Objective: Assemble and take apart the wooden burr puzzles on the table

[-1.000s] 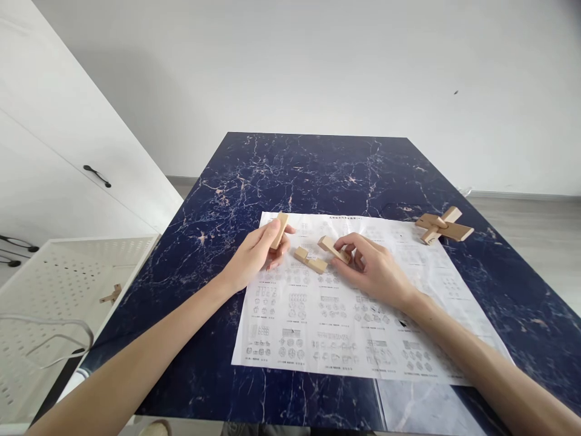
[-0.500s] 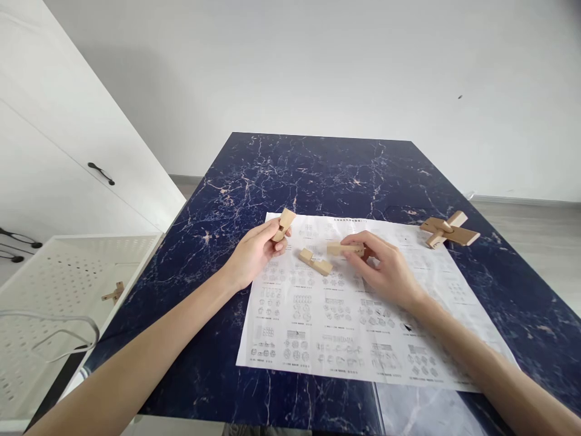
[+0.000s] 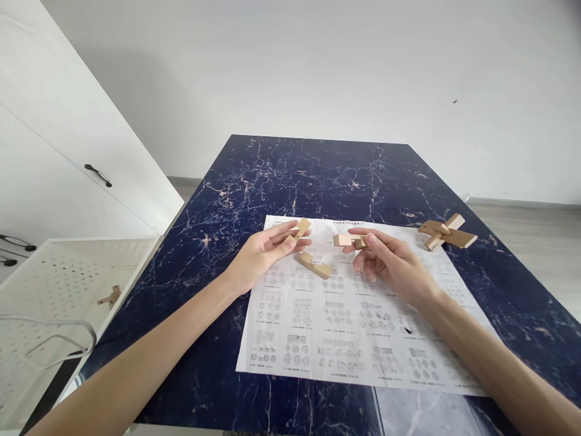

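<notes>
Left hand (image 3: pixel 261 255), centre of frame, pinching wooden piece (image 3: pixel 304 226); right hand (image 3: pixel 402 266), right of centre, pinching 2nd piece (image 3: pixel 342 240). Below and between, 3rd piece (image 3: pixel 322 270) on printed sheet (image 3: pixel 282 339). Farther right, crossed wooden assembly (image 3: pixel 459 238). Top, wall (image 3: pixel 318 72).

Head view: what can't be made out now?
All in the head view:
Left block: lower end hidden by the left hand.
Right block: one end covered by the right hand.
Sheet: small print unreadable.
Basket: cut off by the left edge.
</notes>
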The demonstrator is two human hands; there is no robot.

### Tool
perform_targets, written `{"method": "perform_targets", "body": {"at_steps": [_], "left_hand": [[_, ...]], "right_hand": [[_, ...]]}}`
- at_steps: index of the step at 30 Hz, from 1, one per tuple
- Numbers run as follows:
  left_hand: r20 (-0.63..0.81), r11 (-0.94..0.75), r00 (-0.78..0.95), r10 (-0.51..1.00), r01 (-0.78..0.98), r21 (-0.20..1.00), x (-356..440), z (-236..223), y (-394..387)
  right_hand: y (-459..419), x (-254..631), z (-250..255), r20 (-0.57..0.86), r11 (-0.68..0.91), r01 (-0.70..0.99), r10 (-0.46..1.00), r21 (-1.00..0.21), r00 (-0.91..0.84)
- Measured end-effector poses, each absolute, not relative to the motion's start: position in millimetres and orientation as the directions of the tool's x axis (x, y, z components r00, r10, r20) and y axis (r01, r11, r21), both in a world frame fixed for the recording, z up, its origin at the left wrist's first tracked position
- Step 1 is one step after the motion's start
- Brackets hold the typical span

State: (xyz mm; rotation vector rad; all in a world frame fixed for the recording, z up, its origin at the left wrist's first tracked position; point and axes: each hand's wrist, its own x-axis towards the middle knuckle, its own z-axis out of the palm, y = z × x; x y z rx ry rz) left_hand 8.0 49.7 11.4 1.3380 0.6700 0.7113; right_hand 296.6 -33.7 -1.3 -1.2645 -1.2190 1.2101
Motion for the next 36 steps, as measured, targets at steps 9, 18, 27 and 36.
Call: {"method": "perform_targets", "body": {"at_steps": [9, 18, 27, 36], "left_hand": [[0.512, -0.764, 0.607, 0.608, 0.272, 0.585, 8, -2, 34], [0.356, -0.546, 0.514, 0.78, 0.281, 0.789, 11, 13, 32], [0.08, -0.089, 0.514, 0.854, -0.007, 0.996, 14, 17, 36], [-0.09, 0.286, 0.391, 0.916, -0.479, 0.83, 7, 26, 53]], "right_hand": [[-38, 296, 2, -0.069, -0.08, -0.119, 0.993, -0.99, -0.093], [-37, 294, 4, -0.084, -0.108, -0.264, 0.991, -0.958, -0.103], [-37, 294, 4, -0.045, -0.082, -0.335, 0.992, -0.939, -0.117], [-36, 294, 5, -0.046, -0.085, -0.306, 0.99, -0.948, -0.132]]}}
